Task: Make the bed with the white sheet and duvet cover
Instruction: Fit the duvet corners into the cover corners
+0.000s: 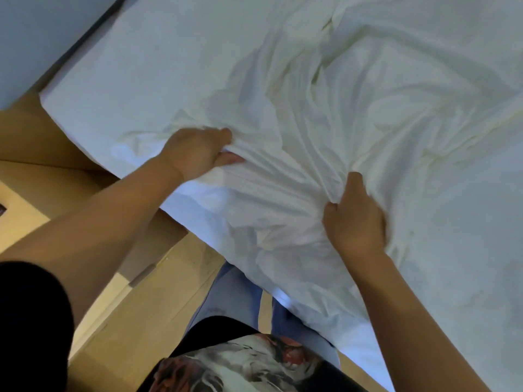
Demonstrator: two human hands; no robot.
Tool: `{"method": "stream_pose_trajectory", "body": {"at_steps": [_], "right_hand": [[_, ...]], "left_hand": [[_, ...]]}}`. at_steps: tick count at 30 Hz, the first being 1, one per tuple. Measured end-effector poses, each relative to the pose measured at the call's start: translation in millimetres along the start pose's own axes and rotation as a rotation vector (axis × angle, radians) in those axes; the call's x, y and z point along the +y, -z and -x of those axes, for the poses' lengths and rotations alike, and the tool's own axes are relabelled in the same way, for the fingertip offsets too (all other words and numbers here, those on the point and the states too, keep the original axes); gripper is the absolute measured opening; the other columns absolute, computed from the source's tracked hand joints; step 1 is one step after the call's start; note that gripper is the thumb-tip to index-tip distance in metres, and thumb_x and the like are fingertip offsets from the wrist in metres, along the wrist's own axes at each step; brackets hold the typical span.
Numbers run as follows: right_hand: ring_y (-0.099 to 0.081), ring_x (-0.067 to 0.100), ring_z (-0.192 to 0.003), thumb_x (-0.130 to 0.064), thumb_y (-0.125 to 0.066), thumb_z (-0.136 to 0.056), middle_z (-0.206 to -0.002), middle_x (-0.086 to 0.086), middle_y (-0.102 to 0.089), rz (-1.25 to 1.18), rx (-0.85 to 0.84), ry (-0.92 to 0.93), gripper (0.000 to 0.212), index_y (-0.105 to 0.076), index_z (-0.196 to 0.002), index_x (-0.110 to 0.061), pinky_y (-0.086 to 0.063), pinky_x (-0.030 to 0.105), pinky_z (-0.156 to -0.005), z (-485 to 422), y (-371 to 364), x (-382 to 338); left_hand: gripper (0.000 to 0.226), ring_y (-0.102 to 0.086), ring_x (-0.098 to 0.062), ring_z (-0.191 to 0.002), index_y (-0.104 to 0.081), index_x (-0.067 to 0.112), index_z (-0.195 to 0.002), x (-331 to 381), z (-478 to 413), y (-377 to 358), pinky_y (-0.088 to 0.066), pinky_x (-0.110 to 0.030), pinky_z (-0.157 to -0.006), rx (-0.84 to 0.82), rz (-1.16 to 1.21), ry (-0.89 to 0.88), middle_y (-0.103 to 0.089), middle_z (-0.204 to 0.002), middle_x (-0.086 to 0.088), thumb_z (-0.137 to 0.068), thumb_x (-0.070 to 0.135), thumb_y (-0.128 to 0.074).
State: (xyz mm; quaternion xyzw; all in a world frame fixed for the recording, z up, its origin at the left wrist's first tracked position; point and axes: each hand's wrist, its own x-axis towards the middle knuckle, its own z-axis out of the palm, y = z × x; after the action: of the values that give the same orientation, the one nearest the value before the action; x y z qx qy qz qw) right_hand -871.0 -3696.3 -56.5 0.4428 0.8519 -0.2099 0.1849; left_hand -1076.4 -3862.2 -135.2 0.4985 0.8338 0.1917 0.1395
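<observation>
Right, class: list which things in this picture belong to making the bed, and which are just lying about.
Part of the job: crumpled white cloth, gripped by the left hand and right hand; the bed beneath it.
Just there: wooden surface beside the bed; grey wall; the person's printed shirt.

The white sheet [325, 114] is thin, soft matt cloth, heavily creased, nothing shiny about it. The far-left mattress [135, 66] top looks smooth and matt. On the near left, the floor [135, 309] is pale wood-look boards with a slight sheen. The jeans [235, 301] are light blue denim.
</observation>
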Motion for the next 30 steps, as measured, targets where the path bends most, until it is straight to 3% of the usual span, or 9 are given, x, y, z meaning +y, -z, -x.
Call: {"method": "stream_pose_trajectory", "body": {"at_steps": [6,10,14,17,19,21,23,26,30], "right_hand": [[-0.057,0.033,-0.097,-0.011,-0.047,-0.090,-0.107,0.012,-0.056,0.012,-0.003,-0.035,0.029,-0.040,-0.118,-0.008,-0.039,0.033,-0.071,3.3,-14.1,12.5],[-0.045,0.027,-0.117,-0.025,-0.054,-0.091,-0.130,0.013,-0.046,-0.058,0.040,0.064,0.057,-0.032,-0.141,-0.009,-0.032,0.026,-0.091,12.1,-19.4,21.1],[-0.036,0.026,-0.118,-0.031,-0.061,-0.082,-0.129,0.019,-0.044,-0.172,0.379,0.241,0.063,-0.041,-0.136,-0.005,-0.027,0.027,-0.099,42.3,-23.5,39.3],[-0.030,0.029,-0.127,-0.051,-0.066,-0.072,-0.139,0.015,-0.034,-0.225,0.648,-0.043,0.085,-0.034,-0.139,-0.009,-0.022,0.036,-0.106,57.2,-27.6,63.0],[-0.022,0.024,-0.139,-0.060,-0.079,-0.057,-0.152,0.013,-0.026,-0.589,0.445,-0.437,0.123,-0.015,-0.150,-0.010,-0.018,0.035,-0.114,60.5,-24.8,68.5],[-0.019,0.016,-0.143,-0.054,-0.078,-0.052,-0.157,0.002,-0.016,-1.036,0.155,-0.553,0.135,0.005,-0.152,-0.017,-0.019,0.031,-0.117,61.1,-25.7,68.2],[-0.030,0.011,-0.138,-0.045,-0.080,-0.060,-0.154,-0.004,-0.025,-1.214,0.067,-0.467,0.125,0.001,-0.152,-0.023,-0.027,0.029,-0.113,55.4,-28.3,62.1],[-0.055,0.008,-0.117,-0.040,-0.088,-0.058,-0.131,-0.006,-0.056,-1.231,0.097,-0.313,0.098,-0.039,-0.140,-0.020,-0.046,0.027,-0.099,37.4,-28.8,52.2],[-0.069,0.013,-0.093,-0.010,-0.077,-0.073,-0.096,-0.004,-0.073,-1.454,-0.108,-0.277,0.033,-0.066,-0.103,-0.019,-0.055,0.022,-0.075,15.7,-19.3,52.4]], "left_hand": [[0.040,-0.056,-0.032,-0.050,-0.058,0.002,-0.075,26.8,19.3,-35.2,-0.039,-0.029,-0.045,0.017,-0.125,0.074,-0.054,-0.062,-0.015,-0.080,0.042,-0.051],[0.039,-0.055,-0.032,-0.082,-0.064,0.002,-0.098,76.7,28.9,-52.1,-0.038,-0.040,-0.070,0.189,-0.134,-0.103,-0.063,-0.090,-0.015,-0.073,0.031,-0.057],[0.057,-0.044,-0.025,-0.111,-0.048,0.008,-0.117,104.8,24.0,-70.1,-0.036,-0.050,-0.098,0.050,-0.131,-0.233,-0.062,-0.113,-0.014,-0.075,0.046,-0.055],[0.059,-0.042,-0.027,-0.110,-0.052,0.005,-0.111,117.7,9.5,-72.8,-0.040,-0.060,-0.093,-0.024,-0.149,-0.229,-0.063,-0.108,-0.018,-0.062,0.035,-0.065],[0.056,-0.047,-0.031,-0.107,-0.059,0.000,-0.108,132.0,3.1,-70.5,-0.040,-0.061,-0.092,-0.044,-0.134,-0.201,-0.062,-0.105,-0.020,-0.060,0.026,-0.072],[0.053,-0.056,-0.035,-0.100,-0.060,-0.002,-0.106,146.4,0.6,-68.6,-0.040,-0.060,-0.092,-0.040,-0.125,-0.150,-0.061,-0.102,-0.019,-0.062,0.024,-0.075],[0.045,-0.061,-0.036,-0.093,-0.061,-0.002,-0.104,160.1,1.2,-65.4,-0.042,-0.059,-0.090,-0.037,-0.134,-0.139,-0.061,-0.098,-0.019,-0.067,0.024,-0.061],[0.050,-0.062,-0.035,-0.086,-0.061,-0.003,-0.101,172.4,-1.0,-58.2,-0.045,-0.056,-0.086,-0.065,-0.108,-0.152,-0.061,-0.094,-0.018,-0.069,0.023,-0.033],[0.037,-0.058,-0.034,-0.075,-0.059,-0.001,-0.088,171.4,-14.3,-51.4,-0.046,-0.042,-0.072,-0.077,-0.026,-0.225,-0.057,-0.084,-0.016,-0.068,0.018,-0.034]]}}
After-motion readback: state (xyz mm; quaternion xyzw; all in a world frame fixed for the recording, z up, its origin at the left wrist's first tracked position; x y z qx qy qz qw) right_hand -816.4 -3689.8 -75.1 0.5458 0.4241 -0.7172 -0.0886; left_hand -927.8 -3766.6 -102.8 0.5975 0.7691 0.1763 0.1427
